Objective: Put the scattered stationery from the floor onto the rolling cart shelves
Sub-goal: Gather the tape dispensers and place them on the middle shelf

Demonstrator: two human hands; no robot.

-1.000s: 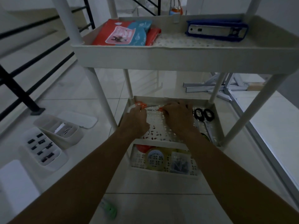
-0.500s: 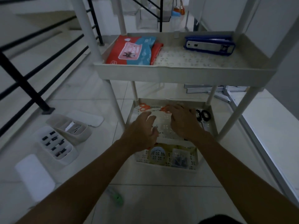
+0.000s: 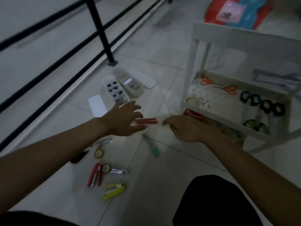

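Beside the cart, on the tiled floor: a person reaches with both hands toward a red cutter (image 3: pixel 146 121) lying between them.
Left hand (image 3: pixel 123 119): spread wide, grip released, fingertips at or just over the cutter's near end; contact cannot be told.
Right hand (image 3: pixel 184 128): fingers curled loosely, nothing visible in its grip, just beside the cutter's other end.
Stationery on the floor: green cutter (image 3: pixel 152 145), two tape rolls (image 3: pixel 98 153), red pens (image 3: pixel 95 176), yellow stapler (image 3: pixel 114 190), a silver tool (image 3: pixel 119 171), clear clip boxes (image 3: pixel 116 91) near the railing (image 3: pixel 101 30).
Cart (image 3: pixel 211 35): lower shelf holds orange scissors (image 3: pixel 206 81) and black scissors (image 3: pixel 267 105); tape and small items sit on the bottom shelf; a red-and-blue packet (image 3: pixel 241 12) lies on top.
Risk: both hands closing on one slim cutter may knock it along the smooth tile, or catch its blade end if exposed; the dim, blurred view does not show that.
Risk: the green cutter, just beside the right wrist, could be swept aside by a hasty pull.
In the way: the cart's white post (image 3: pixel 192 66) and shelf lip stand between floor and shelf, so a low carry may clip them.
Also near: the person's dark-clad knee (image 3: pixel 211 201), close to the stapler and pens.
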